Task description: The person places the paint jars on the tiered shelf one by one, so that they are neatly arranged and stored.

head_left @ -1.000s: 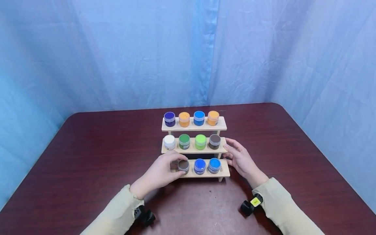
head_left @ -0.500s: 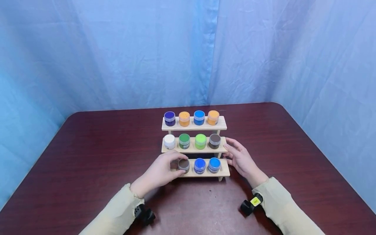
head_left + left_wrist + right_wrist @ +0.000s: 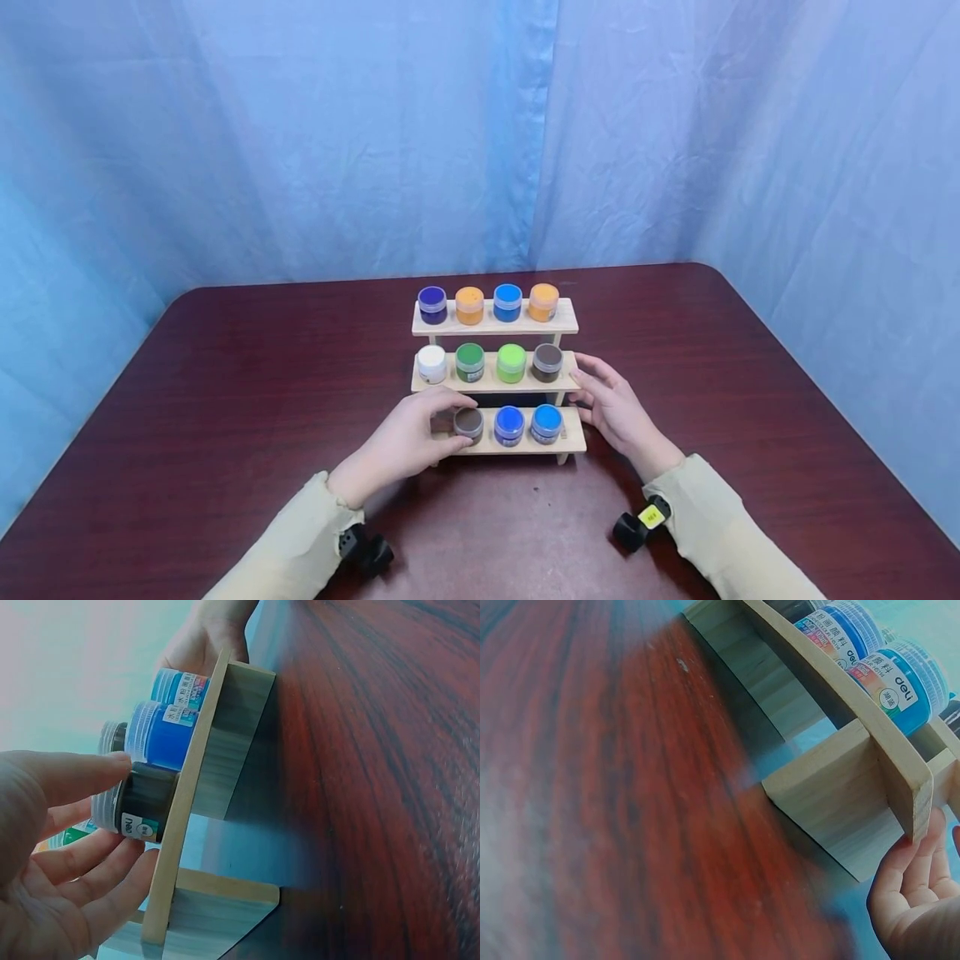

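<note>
A three-tier wooden display rack (image 3: 491, 382) stands on the table, bearing small paint jars with clear lids. My left hand (image 3: 401, 437) holds a dark brown paint jar (image 3: 468, 423) at the left of the lowest tier, thumb in front and fingers behind. In the left wrist view that jar (image 3: 146, 799) sits on the board between thumb and fingers. Beside it stand a deep blue jar (image 3: 509, 425) and a lighter blue jar (image 3: 547, 423). My right hand (image 3: 615, 408) grips the rack's right end, and its fingertips touch the lowest board (image 3: 911, 795) in the right wrist view.
White, dark green, light green and brown jars line the middle tier (image 3: 491, 387). Purple, orange and blue jars stand on the top tier (image 3: 491, 328). Dark red wooden tabletop (image 3: 225, 375) surrounds the rack. Blue curtains (image 3: 360, 142) hang behind and at both sides.
</note>
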`<state>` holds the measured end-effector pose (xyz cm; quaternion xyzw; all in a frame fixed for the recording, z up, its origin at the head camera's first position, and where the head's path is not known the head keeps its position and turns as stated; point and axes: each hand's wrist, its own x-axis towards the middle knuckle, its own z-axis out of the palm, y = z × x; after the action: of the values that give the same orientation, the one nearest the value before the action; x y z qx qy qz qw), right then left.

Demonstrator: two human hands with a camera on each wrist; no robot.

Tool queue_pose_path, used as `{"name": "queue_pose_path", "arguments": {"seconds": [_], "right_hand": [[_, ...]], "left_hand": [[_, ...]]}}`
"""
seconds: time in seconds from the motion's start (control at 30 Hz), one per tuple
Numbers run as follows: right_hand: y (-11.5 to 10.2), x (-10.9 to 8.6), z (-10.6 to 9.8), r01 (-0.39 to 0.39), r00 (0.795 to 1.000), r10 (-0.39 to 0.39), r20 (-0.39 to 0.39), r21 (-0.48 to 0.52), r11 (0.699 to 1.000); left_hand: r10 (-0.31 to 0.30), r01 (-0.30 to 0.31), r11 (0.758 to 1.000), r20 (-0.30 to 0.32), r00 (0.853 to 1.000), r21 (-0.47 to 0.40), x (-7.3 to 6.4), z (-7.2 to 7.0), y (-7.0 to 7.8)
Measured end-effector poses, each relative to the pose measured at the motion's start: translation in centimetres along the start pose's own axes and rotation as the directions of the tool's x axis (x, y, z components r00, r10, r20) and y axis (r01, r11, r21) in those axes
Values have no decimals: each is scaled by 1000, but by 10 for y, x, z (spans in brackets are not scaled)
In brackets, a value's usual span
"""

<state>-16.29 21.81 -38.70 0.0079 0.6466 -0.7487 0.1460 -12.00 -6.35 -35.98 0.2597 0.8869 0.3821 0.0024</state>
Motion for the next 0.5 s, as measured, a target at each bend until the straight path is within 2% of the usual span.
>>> {"name": "queue_pose_path", "arguments": {"seconds": [0.13, 0.27, 0.5], "right_hand": [[0, 0, 0, 1, 1000, -1, -1, -3, 1000], [-1, 0, -1, -8, 1000, 8, 3, -23, 1000], [-8, -2, -5, -38, 999, 33, -30, -170, 985]], "left_hand": [[-1, 1, 1000, -13, 1000, -20, -3, -4, -2], [-19, 16, 999, -63, 998, -40, -7, -9, -5], [-33, 14, 993, -161, 986, -121, -16, -22, -15]]}}
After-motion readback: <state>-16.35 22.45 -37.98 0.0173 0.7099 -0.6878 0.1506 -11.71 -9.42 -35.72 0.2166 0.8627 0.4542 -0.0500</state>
